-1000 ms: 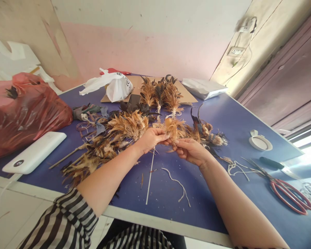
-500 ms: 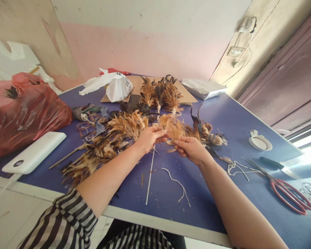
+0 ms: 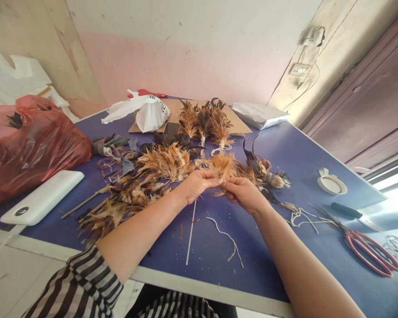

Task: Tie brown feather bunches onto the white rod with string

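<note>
Blue table (image 3: 285, 145) strewn with clutter: left of the feather tuft (image 3: 221, 163), a loose heap of brown feathers (image 3: 142, 185); beyond the heap, a white power bank (image 3: 41, 197) and a red plastic bag (image 3: 33, 145). Behind the tuft, tied feather bundles (image 3: 204, 123) on cardboard (image 3: 175, 110), beside a white bag (image 3: 146, 110). Right of the tuft, a white tape roll (image 3: 331, 183), red-handled scissors (image 3: 368, 245) and bits of white string (image 3: 228, 236). Directly below the tuft, a thin white stick (image 3: 191, 232) lying on the table. Left hand (image 3: 195, 185) and right hand (image 3: 243, 193) both pinched shut on the tuft's base, fingertips meeting. Tuft raised just above the table, long axis roughly upright, plumes fanning up and away, stems down into the fingers.
</note>
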`<action>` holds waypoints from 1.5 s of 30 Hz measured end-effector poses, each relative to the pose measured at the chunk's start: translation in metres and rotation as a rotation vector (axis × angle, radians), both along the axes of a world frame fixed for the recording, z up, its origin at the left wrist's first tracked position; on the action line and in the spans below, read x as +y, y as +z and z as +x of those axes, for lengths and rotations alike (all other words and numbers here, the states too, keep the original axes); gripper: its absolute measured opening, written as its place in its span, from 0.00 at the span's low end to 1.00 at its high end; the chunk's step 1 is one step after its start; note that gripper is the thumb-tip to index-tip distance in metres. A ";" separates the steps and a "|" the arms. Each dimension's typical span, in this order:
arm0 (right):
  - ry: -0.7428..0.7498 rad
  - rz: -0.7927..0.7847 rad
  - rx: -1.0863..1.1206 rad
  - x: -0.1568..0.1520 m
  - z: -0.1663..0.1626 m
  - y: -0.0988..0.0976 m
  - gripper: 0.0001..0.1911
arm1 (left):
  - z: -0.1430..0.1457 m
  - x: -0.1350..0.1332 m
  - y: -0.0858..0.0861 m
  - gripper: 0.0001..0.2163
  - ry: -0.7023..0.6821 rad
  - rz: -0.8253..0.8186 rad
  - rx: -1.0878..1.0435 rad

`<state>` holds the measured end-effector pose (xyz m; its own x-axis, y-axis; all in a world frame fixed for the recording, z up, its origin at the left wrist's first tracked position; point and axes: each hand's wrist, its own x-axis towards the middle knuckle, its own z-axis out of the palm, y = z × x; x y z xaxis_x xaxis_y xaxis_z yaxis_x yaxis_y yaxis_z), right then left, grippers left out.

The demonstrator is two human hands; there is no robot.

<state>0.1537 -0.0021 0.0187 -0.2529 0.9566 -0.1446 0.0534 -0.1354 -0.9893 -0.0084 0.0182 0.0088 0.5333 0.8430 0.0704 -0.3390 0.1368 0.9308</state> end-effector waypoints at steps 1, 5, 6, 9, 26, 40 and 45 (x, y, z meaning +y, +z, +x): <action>0.017 0.010 -0.050 -0.001 -0.002 0.000 0.14 | 0.000 0.001 -0.001 0.09 -0.002 0.021 0.010; 0.060 0.064 -0.232 -0.003 -0.007 0.001 0.14 | 0.002 0.005 -0.005 0.11 0.063 -0.012 -0.011; 0.068 0.090 -0.277 -0.002 -0.006 0.001 0.15 | 0.001 0.006 -0.005 0.11 0.089 -0.040 -0.033; 0.065 0.191 -0.468 0.003 0.006 0.000 0.16 | -0.002 0.010 -0.001 0.10 0.172 -0.128 -0.107; 0.057 0.019 -0.081 -0.004 0.005 0.009 0.16 | -0.005 0.008 0.010 0.11 0.245 -0.054 -0.093; 0.022 0.033 -0.076 -0.004 -0.002 0.006 0.13 | 0.001 0.000 0.008 0.11 0.144 -0.047 -0.125; 0.062 0.061 -0.101 -0.005 0.000 0.009 0.12 | 0.005 -0.001 0.005 0.10 0.139 -0.070 -0.139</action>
